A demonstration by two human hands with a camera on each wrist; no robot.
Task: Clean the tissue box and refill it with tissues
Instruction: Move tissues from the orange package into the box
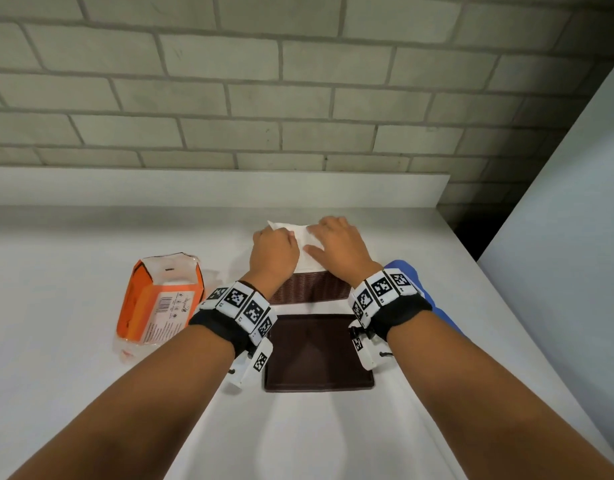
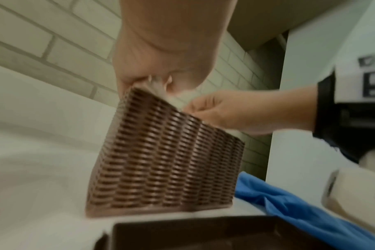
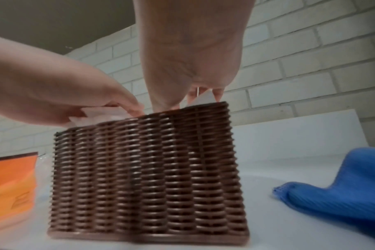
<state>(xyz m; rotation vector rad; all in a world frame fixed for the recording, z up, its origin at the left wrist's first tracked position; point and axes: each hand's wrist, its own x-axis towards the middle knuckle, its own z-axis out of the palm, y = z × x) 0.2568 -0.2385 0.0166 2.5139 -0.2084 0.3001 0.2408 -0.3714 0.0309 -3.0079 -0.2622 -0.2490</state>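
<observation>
Tissues sit atop the open box at table centre, lid at 6 o'clock; left hand pinches their 9 o'clock edge, right hand presses flat at 3 o'clock, so seating goes straight down.

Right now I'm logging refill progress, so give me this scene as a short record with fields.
surface: white countertop
box: brown woven tissue box, upright, lid off
lid: dark brown flat lid on the counter, nearer the person than the box
tissues: white tissue stack at the box's open top
left hand: on the tissues, fingers curled
right hand: flat on the tissues
pack: orange tissue pack, opened, left of the box
cloth: blue cloth, right of the box
</observation>
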